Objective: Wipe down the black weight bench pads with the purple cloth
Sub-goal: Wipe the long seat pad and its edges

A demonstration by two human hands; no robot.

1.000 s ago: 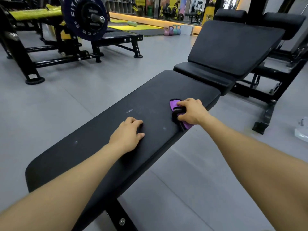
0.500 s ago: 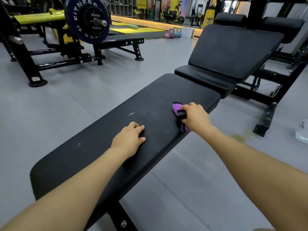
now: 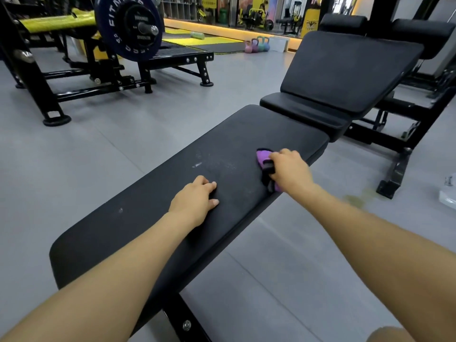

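Little looks done: the right hand (image 3: pixel 288 169) clutches the crumpled purple cloth (image 3: pixel 263 157) on the long flat black padded bench pad (image 3: pixel 148 218), pale smudges (image 3: pixel 197 164) remaining, while the left hand (image 3: pixel 195 201) rests loosely curled and empty.

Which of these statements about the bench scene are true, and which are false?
1. The right hand presses the purple cloth on the flat bench pad. True.
2. The left hand holds a spray bottle. False: it rests empty on the pad.
3. White marks show on the pad beyond the left hand. True.
4. The cloth lies on the inclined back pad. False: it is on the flat pad.
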